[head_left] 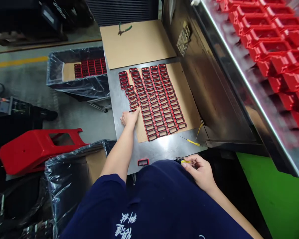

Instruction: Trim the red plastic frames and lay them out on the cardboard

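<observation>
Rows of small red rectangular frames [154, 99] lie on a cardboard sheet [186, 99] on a metal table [161, 149]. My left hand [129, 118] reaches out to the lower end of the leftmost row and presses on a red frame there with its fingertips. My right hand [200, 171] is near my body at the table's front edge, closed around a small yellow-handled tool [185, 161]. One loose red frame [143, 162] lies alone at the table's front edge.
A yellow-handled pick [193, 142] lies on the table. A second cardboard sheet [137, 43] with green pliers [123, 30] is at the back. A plastic-lined box [77, 71] holds more frames on the left. A red stool [37, 149] and red trays [276, 49] flank me.
</observation>
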The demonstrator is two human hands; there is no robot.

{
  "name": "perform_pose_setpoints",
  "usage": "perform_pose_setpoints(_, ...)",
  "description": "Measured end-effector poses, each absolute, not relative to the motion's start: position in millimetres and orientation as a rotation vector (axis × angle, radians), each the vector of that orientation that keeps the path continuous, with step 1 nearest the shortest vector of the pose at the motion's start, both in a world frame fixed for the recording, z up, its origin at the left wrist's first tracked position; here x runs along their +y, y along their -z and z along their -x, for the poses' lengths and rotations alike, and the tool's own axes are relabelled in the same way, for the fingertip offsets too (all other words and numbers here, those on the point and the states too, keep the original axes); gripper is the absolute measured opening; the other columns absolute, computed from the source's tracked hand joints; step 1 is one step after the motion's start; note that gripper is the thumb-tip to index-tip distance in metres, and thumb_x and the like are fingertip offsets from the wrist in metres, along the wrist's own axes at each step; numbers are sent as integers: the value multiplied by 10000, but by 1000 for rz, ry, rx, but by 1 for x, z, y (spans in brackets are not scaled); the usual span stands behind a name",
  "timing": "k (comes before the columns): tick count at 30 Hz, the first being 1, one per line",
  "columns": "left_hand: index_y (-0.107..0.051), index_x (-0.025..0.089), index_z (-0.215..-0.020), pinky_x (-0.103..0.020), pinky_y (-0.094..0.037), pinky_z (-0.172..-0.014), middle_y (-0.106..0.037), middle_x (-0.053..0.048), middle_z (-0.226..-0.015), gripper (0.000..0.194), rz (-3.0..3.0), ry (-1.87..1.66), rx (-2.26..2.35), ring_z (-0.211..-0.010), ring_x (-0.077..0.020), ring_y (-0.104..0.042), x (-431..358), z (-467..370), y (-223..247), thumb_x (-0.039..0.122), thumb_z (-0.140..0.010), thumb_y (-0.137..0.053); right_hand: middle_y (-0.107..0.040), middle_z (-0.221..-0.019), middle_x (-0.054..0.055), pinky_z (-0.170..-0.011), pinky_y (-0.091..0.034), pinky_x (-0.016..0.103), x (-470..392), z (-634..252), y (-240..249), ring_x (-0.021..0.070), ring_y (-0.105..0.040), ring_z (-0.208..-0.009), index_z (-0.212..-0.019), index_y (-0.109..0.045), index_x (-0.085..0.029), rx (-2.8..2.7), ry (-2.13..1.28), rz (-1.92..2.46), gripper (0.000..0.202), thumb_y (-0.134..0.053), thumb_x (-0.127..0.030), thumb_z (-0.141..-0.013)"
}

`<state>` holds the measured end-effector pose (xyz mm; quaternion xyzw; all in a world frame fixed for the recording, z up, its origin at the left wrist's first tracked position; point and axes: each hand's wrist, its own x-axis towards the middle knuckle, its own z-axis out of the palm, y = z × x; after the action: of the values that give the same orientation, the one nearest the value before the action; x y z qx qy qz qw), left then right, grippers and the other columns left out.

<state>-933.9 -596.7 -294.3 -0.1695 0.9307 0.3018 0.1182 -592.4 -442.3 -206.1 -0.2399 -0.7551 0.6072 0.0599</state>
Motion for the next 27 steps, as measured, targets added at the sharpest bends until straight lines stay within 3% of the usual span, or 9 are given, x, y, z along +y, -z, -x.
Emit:
perform_pose_setpoints(4,-491,-2,-1278,-610,-377,-1065,-509,-350,-1352,818,483,-780,2771,-1342,-469,-423,-590,939,302,645,-791,-604,-682,-758,72,-582,-563,235,-441,589,206,164,-650,-619,-838,-664,-136,-2257,-1775,777,320,-738,-447,-845)
perform_pose_setpoints(9,-472,67,-1354,-472,-387,-1115,-536,-251,-1362,704,167,-686,2812,-1330,-372,-471,-610,920,312,422,-782,-679,-686,-778,73,-595,-552,229,-440,590,215,157,-646,-635,-833,-668,-134,-2229,-1783,814,305,-731,-432,-850)
perform_pose_setpoints(13,-464,116,-1372,-451,-389,-1115,-568,-200,-1327,623,19,-652,2846,-1312,-342,-486,-610,929,319,356,-823,-633,-680,-764,66,-591,-537,218,-442,594,217,147,-637,-627,-831,-668,-132,-2246,-1823,801,299,-735,-423,-849)
perform_pose_setpoints(18,-315,45,-1452,-531,-370,-1113,-462,-271,-1405,735,-54,-673,2867,-1329,-394,-447,-624,922,309,388,-856,-573,-669,-758,65,-582,-520,225,-444,598,216,144,-617,-614,-813,-653,-132,-2286,-1846,820,359,-738,-480,-838)
perform_pose_setpoints(20,-423,51,-1386,-529,-366,-1122,-494,-260,-1372,608,-207,-698,2795,-1304,-379,-475,-647,888,303,355,-871,-537,-649,-709,60,-551,-502,222,-444,600,219,147,-605,-597,-774,-618,-134,-2242,-1937,919,426,-761,-534,-806)
perform_pose_setpoints(23,-647,183,-1143,-423,-419,-1109,-633,-129,-1241,366,-570,-751,2512,-1230,-295,-554,-689,816,296,287,-792,-637,-655,-718,72,-569,-530,237,-443,604,227,165,-633,-617,-740,-548,-144,-1966,-2273,1200,547,-813,-622,-705)
perform_pose_setpoints(27,-693,270,-1096,-407,-461,-1071,-684,-69,-1203,407,-761,-831,2224,-1181,-266,-584,-721,747,304,194,-697,-721,-686,-846,93,-596,-559,235,-447,611,239,134,-631,-596,-730,-508,-140,-1575,-2541,1489,619,-890,-602,-577)
